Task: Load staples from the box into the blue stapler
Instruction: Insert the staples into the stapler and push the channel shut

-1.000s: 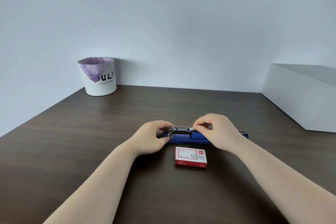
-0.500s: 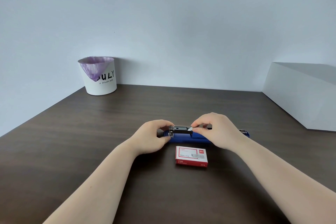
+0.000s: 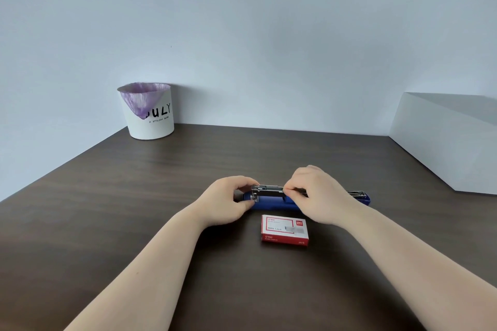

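Note:
The blue stapler (image 3: 271, 203) lies opened flat across the dark table, its metal magazine channel (image 3: 267, 189) exposed and its far end (image 3: 360, 195) sticking out to the right. My left hand (image 3: 228, 200) grips the stapler's left front end. My right hand (image 3: 317, 193) pinches a strip of staples against the channel's right part; most of the strip is hidden by the fingers. The red and white staple box (image 3: 284, 229) rests closed on the table just in front of the stapler, touched by neither hand.
A white bin with a purple liner (image 3: 146, 110) stands at the back left against the wall. A large white box (image 3: 446, 142) occupies the right edge. The dark wooden table (image 3: 107, 209) stretches left and forward.
My right hand has shifted slightly left and up along the magazine channel. The left hand, stapler and staple box have stayed in place.

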